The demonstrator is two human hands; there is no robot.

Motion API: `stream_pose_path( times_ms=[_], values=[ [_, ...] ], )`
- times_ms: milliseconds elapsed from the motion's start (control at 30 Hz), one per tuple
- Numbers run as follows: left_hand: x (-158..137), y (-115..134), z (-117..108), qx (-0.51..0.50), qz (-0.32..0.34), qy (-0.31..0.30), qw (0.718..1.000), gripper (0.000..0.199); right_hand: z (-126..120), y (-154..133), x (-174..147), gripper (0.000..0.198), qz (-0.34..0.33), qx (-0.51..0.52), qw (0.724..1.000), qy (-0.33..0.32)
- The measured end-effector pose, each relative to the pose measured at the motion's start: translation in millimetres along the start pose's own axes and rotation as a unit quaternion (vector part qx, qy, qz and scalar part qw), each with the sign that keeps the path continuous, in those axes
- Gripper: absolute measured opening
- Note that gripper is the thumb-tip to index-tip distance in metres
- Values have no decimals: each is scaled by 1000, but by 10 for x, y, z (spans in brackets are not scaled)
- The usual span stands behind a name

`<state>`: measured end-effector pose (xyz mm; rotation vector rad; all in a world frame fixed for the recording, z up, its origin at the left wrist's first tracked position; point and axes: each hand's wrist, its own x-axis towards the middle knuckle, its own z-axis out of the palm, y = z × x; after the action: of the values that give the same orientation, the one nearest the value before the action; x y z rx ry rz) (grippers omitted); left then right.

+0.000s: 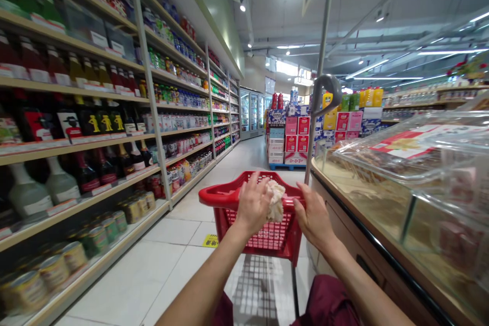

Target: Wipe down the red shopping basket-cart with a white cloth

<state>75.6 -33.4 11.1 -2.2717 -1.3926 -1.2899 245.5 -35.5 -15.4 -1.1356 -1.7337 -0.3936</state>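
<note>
The left hand (252, 205) is lying over the red cart's (267, 244) handle, its fingers slightly bent, and is holding a crumpled cloth (275, 202) against it. The right hand (315, 214) is gripping the handle's right end, fingers closing around it. The cloth is sitting between the two hands. The cart is standing on the tiled floor (160, 270) between shelves (150, 86) and a counter (347, 226), with boxes (292, 142) rising ahead.

I'm in a food shop. Long shelves (148, 76) on the left side are full of bottles (28, 58) and cans (53, 271). A red shopping cart (218, 197) sits low in the middle, with piled-up boxes (297, 143) farther back.
</note>
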Motion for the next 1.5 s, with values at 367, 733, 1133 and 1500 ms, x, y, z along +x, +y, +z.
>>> stream_pose_path(
  times_ms=[367,733,1133,1500],
  values=[
    [-140,-421,-85,58,-17,-4,998,38,119,-247,272,23,-93,1,985,-143],
    [-165,-306,20,111,15,11,994,32,-38,-91,106,30,-92,26,992,-83],
    [-177,-351,18,115,42,33,992,29,-121,164,36,28,-52,-52,996,-58],
    [-185,-378,17,111,41,23,993,30,-174,514,-22,30,-7,-14,1000,-22]
  ],
)
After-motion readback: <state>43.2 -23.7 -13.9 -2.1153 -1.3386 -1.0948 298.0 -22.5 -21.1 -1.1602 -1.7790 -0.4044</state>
